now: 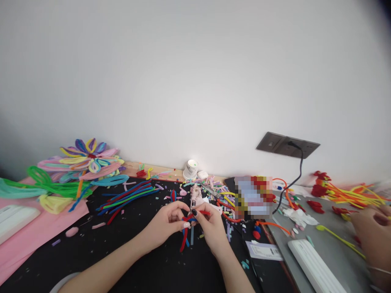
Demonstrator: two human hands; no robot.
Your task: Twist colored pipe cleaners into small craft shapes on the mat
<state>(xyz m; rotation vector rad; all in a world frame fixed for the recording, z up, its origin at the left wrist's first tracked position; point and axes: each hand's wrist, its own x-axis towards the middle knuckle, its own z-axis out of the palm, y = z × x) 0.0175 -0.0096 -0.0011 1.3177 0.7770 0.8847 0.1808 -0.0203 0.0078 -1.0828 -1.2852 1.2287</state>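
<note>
Pipe cleaners [184, 238] pinched between two hands, with little to hold on to

The red and blue pipe cleaners are over the black mat [171, 272], short ends hanging toward six and seven o'clock. The left hand [168, 221] grips them between thumb and finger; the right hand [209, 228] is curled round, its thumb pressing on the red part. Both holds look small, so a strand could spring loose if either thumb relaxes, and a hard twist could kink the soft stems. Exactly how they cross is hidden by the fingers.

Just beyond the hands, at twelve o'clock, lies a pink patterned thing whose use I cannot tell, with a paper cup [191, 171] farther out; a quick outward push could knock the cup over. Scraps [214, 184] crowd one o'clock, where a small piece that falls could get lost. Near ten o'clock lie loose strands [130, 198], which a sweeping left forearm could scatter; a fuzzy flower [91, 156] sits farther that way.

A black cord [301, 167] hangs from the wall socket [275, 143] around two o'clock and might snag a sleeve. At three o'clock, well apart, another person's hand [371, 230] is blurred; I cannot tell what it grips.
</note>
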